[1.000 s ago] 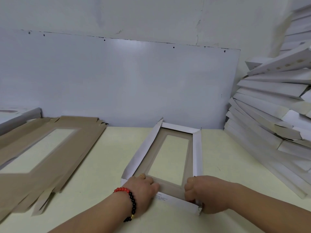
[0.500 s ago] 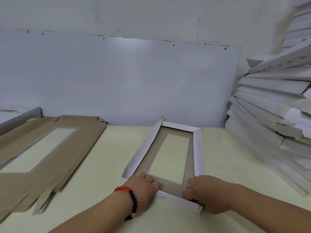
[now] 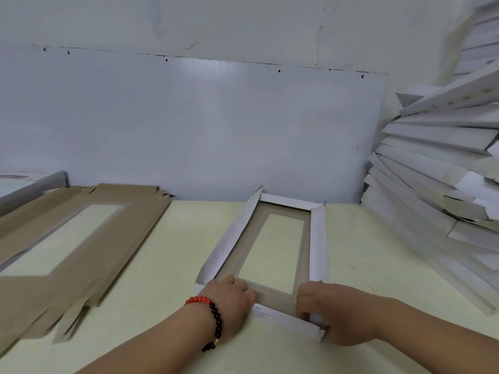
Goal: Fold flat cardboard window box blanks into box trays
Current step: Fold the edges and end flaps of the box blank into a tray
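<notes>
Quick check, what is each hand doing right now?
Left hand: fingers curled, gripping the near-left corner of the white cardboard window box tray.
Right hand: fingers curled, gripping the tray's near-right corner.

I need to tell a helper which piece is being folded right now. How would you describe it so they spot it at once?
On the pale table, between the flat brown blanks at left and the white stack at right, lies the box tray. Both hands grip its near end. Only it has raised white walls around a window.
</notes>
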A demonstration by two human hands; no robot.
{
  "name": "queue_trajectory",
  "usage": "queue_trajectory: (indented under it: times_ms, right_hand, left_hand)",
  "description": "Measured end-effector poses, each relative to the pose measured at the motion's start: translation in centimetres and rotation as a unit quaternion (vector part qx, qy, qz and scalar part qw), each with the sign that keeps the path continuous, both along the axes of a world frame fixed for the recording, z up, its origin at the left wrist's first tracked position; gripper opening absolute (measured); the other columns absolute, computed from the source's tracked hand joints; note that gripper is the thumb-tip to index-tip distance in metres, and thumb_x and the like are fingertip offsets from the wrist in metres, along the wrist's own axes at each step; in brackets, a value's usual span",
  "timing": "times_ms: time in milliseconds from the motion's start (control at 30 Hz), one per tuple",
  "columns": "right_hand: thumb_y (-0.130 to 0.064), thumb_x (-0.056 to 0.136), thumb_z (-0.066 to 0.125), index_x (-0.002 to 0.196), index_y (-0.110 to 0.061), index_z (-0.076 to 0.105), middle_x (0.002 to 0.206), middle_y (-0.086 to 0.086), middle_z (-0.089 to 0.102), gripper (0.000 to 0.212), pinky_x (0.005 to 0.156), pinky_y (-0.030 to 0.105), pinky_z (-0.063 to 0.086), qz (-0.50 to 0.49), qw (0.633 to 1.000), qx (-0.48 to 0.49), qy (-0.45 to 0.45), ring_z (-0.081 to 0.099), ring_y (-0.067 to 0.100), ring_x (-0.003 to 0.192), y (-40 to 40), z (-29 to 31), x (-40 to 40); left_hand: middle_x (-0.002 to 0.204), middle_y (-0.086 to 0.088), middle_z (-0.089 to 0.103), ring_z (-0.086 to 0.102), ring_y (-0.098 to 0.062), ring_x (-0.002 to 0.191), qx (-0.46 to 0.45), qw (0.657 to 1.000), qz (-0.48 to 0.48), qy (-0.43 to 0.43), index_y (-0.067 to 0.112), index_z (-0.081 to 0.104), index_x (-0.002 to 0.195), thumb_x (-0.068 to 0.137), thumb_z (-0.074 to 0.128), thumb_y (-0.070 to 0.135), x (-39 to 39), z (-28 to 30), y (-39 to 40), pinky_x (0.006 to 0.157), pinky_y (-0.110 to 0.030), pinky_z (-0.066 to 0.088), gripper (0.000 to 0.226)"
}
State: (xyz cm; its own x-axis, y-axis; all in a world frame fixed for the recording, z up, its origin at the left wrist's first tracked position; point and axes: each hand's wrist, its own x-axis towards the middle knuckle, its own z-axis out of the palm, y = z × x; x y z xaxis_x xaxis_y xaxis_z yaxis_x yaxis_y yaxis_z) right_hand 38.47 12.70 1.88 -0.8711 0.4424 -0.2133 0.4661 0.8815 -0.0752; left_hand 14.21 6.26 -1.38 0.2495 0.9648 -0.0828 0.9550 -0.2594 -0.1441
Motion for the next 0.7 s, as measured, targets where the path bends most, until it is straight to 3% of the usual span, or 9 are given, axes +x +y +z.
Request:
queue_trajectory:
  times_ms: [167,300,467,567,700]
  right_hand:
    - [-0.008,0.081,0.046,0.094,-0.013,0.064,0.104,-0.001,0.054,0.023,0.086,0.028,0.039,0.042,0.996,0.084,0.002,0.046,0.017,0.101,0.0,-0.6,0.7]
    - [-0.015,0.089,0.048,0.098,-0.016,0.065,0.105,0.001,0.059,0.019,0.095,0.03,0.034,0.06,0.994,0.092,-0.006,0.05,0.02,0.1,-0.2,-0.8,-0.4]
    - [-0.025,0.093,0.051,0.1,-0.017,0.068,0.103,0.003,0.063,0.02,0.095,0.032,0.037,0.059,0.996,0.072,-0.002,0.053,0.023,0.099,0.0,-1.0,-1.4]
    - [-0.032,0.094,0.052,0.107,-0.029,0.067,0.112,-0.008,0.062,0.02,0.099,0.028,0.033,0.017,0.997,0.076,0.017,0.051,0.013,0.107,1.6,-1.0,-0.5]
    - [-0.034,0.098,0.046,0.11,-0.029,0.063,0.116,-0.012,0.059,0.021,0.099,0.027,0.028,-0.038,0.991,0.125,0.008,0.051,0.012,0.11,4.0,-1.2,0.2]
  left_hand:
    - [0.12,-0.009,0.047,0.043,-0.03,0.111,0.015,1.0,-0.006,-0.017,0.017,0.044,0.12,0.086,0.045,0.006,0.5,0.1,-0.3,0.084,-0.038,0.035,0.036]
    - [0.121,-0.011,0.049,0.045,-0.034,0.111,0.057,0.996,-0.057,-0.027,0.015,0.047,0.121,0.092,0.04,0.018,4.0,-1.2,-0.9,0.089,-0.041,0.033,0.03]
    - [0.107,0.0,0.061,0.055,-0.022,0.104,0.134,0.986,-0.08,-0.061,0.022,0.062,0.11,0.09,0.054,0.036,6.3,-1.4,-1.2,0.089,-0.029,0.037,0.025]
    - [0.118,-0.004,0.053,0.042,-0.026,0.117,0.077,0.986,-0.123,-0.081,0.017,0.056,0.119,0.097,0.044,0.029,5.0,-1.8,-1.0,0.096,-0.034,0.027,0.027]
    - [0.114,0.0,0.053,0.041,-0.023,0.115,0.041,0.982,-0.144,-0.111,0.02,0.058,0.115,0.096,0.045,0.03,2.5,-1.4,-1.2,0.094,-0.032,0.023,0.025]
